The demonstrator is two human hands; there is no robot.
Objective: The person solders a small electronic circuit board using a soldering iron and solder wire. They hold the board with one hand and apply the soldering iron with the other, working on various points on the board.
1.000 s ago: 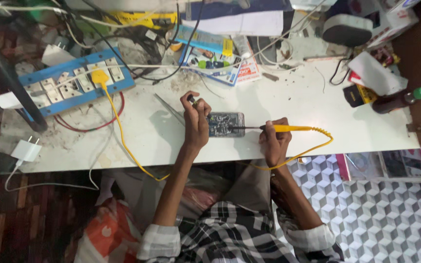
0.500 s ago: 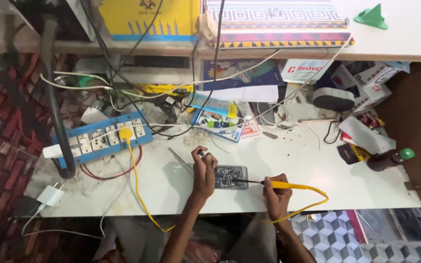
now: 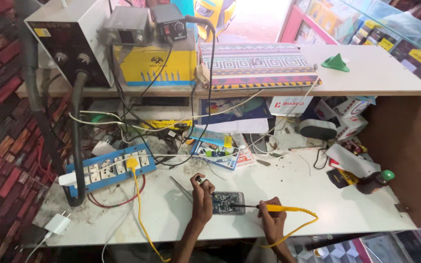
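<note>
Nearest the table's (image 3: 171, 219) front edge, both hands flank an opened phone (image 3: 228, 202) lying flat on the white top. Right hand (image 3: 272, 224) is closed round a yellow soldering iron (image 3: 278, 208), its tip laid across the phone's board so the heat lands there. Left hand (image 3: 202, 194) rests beside the phone to steady it, fingers pinching what looks like a small tool. Farther left, a blue power strip (image 3: 108, 170) feeds the yellow cord. Beyond, a shelf (image 3: 376, 85) keeps the bulky station boxes out of the working space
</note>
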